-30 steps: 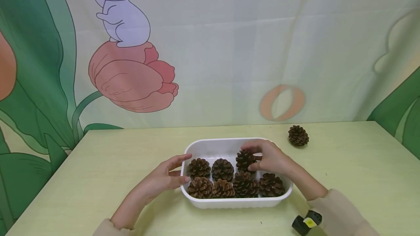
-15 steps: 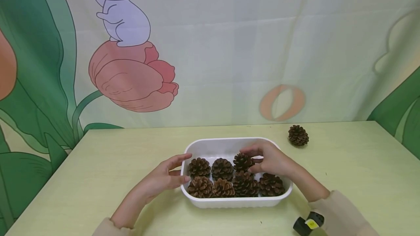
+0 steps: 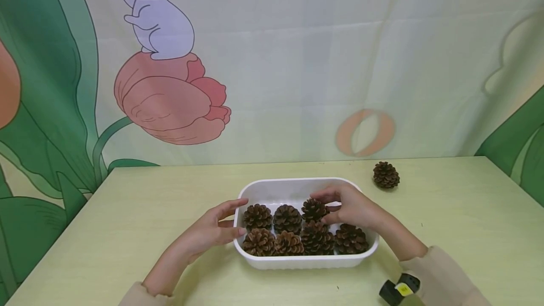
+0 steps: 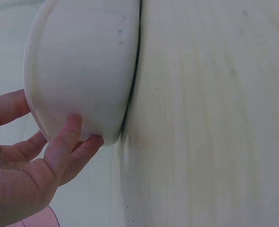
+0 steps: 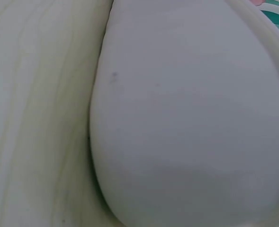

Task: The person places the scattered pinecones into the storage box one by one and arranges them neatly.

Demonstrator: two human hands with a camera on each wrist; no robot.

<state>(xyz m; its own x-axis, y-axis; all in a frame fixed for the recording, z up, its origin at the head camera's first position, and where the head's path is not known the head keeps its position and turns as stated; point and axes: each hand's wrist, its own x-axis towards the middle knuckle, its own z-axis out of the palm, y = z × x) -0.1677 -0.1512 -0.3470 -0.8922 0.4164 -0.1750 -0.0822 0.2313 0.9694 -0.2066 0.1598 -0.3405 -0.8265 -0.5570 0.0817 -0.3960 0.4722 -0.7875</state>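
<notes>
A: Right hand [image 3: 354, 209]?
B: Fingers pinch a pine cone [image 3: 314, 209] in the white tray [image 3: 272, 190], back row; grip partly hidden, prob. closed on it.
A: Left hand [image 3: 212, 230]?
B: Relaxed, fingers straight, touching tray's left wall.

No readable text anywhere (backdrop shows drawings only).

Pale green table [image 3: 127, 211], faint wood grain. White tray [image 3: 306, 261] sits near front edge, roughly mid-width, flat on tabletop; outer wall meets surface in both wrist views. Lone pinecone [image 3: 386, 175] lies beyond tray, to its right, well apart, near back edge. Small specks on surface right of tray.
</notes>
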